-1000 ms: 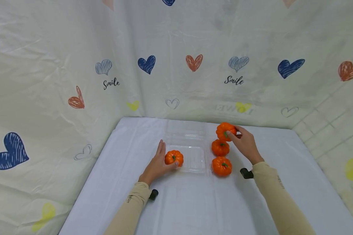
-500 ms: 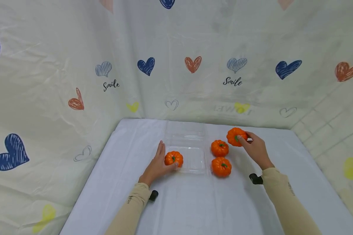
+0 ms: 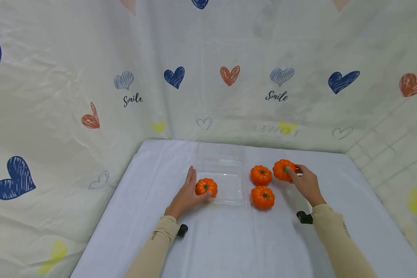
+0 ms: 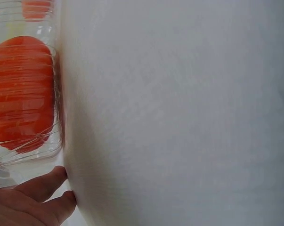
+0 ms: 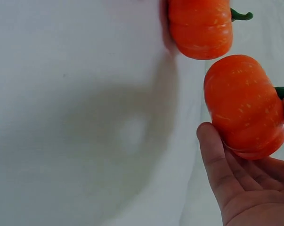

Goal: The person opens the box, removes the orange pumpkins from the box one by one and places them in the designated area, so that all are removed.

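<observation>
My right hand (image 3: 305, 184) grips a small orange toy pumpkin (image 3: 282, 170) with a green stem, fingers round its side and thumb by the stem. In the right wrist view the held pumpkin (image 5: 245, 108) is above the tablecloth, its shadow cast below. Another pumpkin (image 3: 206, 187) sits in the left part of a clear plastic clamshell container (image 3: 230, 189). My left hand (image 3: 187, 198) rests along the container's left side, fingers straight and thumb at the front edge. In the left wrist view that pumpkin (image 4: 21, 94) shows through the ribbed plastic wall.
Two more pumpkins, a back one (image 3: 261, 175) and a front one (image 3: 262, 197), stand in a column just right of the container. Its clear lid (image 3: 219, 153) lies folded back toward the heart-print curtain (image 3: 201, 96). A white cloth (image 3: 222, 247) covers the table.
My right hand has carried its pumpkin right and toward me, from behind the back pumpkin to beside it, and lower. The left hand stays at the container.
</observation>
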A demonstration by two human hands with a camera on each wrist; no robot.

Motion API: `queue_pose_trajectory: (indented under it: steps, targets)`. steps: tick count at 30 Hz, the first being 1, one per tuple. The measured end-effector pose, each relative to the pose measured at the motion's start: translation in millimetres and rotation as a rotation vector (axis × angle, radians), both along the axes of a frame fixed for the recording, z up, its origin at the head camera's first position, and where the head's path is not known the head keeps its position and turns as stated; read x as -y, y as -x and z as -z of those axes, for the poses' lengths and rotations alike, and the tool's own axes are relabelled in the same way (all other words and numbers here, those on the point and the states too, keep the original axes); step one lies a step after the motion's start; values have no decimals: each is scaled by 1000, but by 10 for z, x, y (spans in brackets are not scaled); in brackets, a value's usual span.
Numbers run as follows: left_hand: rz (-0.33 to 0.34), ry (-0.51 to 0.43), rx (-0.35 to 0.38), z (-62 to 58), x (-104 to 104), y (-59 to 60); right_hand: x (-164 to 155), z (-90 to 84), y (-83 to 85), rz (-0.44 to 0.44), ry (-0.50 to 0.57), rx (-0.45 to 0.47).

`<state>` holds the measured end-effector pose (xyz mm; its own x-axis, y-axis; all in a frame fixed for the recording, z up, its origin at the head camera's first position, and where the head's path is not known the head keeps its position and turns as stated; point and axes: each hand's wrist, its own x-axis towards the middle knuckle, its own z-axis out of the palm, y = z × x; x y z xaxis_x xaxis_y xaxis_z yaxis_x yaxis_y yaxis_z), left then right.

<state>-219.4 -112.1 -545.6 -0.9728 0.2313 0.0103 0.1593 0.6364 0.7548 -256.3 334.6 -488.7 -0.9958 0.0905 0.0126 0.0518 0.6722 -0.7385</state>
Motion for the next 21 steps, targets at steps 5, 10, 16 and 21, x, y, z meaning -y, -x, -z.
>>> queue_pose_trajectory:
  steps: [5,10,16,21]
  targets:
    - [5,4,11,12,2,11,-42,80,8,25,7,92]
    - [4,8,6,11,10,17,-82,148,38,20,-6,119]
    - [4,17,7,9,21,21,-109,192,64,30,-38,180]
    - [0,8,20,9,15,24,-108,227,83,39,-24,226]
